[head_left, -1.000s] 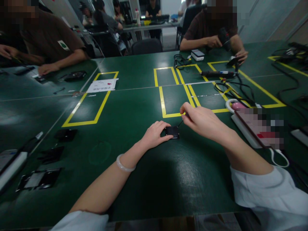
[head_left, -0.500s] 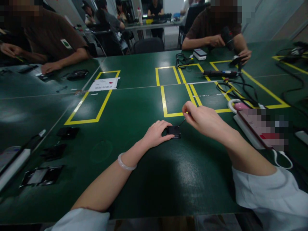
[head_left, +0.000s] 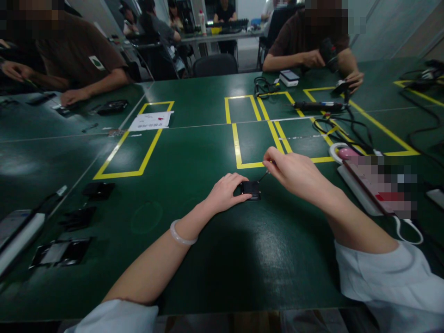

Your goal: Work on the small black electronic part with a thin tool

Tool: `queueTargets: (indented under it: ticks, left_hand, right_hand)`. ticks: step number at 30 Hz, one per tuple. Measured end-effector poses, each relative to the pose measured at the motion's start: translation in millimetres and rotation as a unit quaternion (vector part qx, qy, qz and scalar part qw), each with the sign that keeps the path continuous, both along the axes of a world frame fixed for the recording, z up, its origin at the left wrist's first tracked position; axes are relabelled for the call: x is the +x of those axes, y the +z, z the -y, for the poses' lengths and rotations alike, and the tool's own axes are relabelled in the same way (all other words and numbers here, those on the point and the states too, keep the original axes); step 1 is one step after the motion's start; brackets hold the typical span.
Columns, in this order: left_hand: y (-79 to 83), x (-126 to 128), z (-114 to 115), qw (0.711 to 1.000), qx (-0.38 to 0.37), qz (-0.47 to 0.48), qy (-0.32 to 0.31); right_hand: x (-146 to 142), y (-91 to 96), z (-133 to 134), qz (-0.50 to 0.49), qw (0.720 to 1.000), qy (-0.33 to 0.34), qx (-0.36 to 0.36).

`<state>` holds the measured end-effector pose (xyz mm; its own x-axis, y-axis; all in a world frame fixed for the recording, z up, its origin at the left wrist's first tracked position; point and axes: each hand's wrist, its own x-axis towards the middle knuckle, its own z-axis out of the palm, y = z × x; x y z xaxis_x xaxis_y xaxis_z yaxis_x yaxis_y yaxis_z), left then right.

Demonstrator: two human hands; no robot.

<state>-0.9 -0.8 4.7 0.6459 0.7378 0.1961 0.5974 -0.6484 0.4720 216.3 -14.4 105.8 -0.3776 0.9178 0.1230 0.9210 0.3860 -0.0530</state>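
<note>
I'm pinning a small black part flat on the green table with my left hand, fingers clamped on its left edge. My right hand is pinching a thin tool, fingertips together, tip touching the part's top right corner, just below the yellow tape box.

A white paper sheet lies over the far end of a yellow tape rectangle on the green table. Black parts sit at the near left. At the far right, black cables loop beside a black pen-shaped tool, with a white box beyond them.
</note>
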Motion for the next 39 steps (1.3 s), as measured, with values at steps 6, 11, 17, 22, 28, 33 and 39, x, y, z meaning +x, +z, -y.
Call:
queueTargets:
  ticks: [6, 11, 17, 22, 28, 33, 39]
  left_hand:
    - [-0.6, -0.6, 0.2, 1.000, 0.002, 0.004, -0.001]
    - [-1.4, -0.7, 0.4, 1.000, 0.003, 0.000, -0.001]
    - [-1.0, -0.8, 0.3, 1.000, -0.003, 0.004, 0.002]
    - [0.0, -1.1, 0.1, 1.000, -0.009, 0.005, -0.007]
    - [-0.2, -1.5, 0.4, 1.000, -0.005, 0.004, 0.000]
    - [0.8, -1.2, 0.6, 1.000, 0.001, 0.002, -0.008]
    - [-0.6, -1.2, -0.1, 1.000, -0.005, 0.004, -0.001]
  right_hand:
    - [-1.3, 1.9, 3.2, -0.022, 1.000, 0.018, -0.002]
    - [-1.2, 2.2, 2.7, 0.008, 1.000, 0.005, 0.001]
    - [0.5, -0.4, 2.0, -0.018, 1.000, 0.014, -0.012]
    - [-0.5, 1.3, 2.5, -0.026, 1.000, 0.006, -0.005]
    - [1.4, -0.4, 0.0, 0.013, 1.000, -0.006, 0.005]
    - [2.5, -0.4, 1.2, -0.025, 1.000, 0.016, -0.008]
    - [0.6, 0.6, 0.4, -0.023, 1.000, 0.005, -0.013]
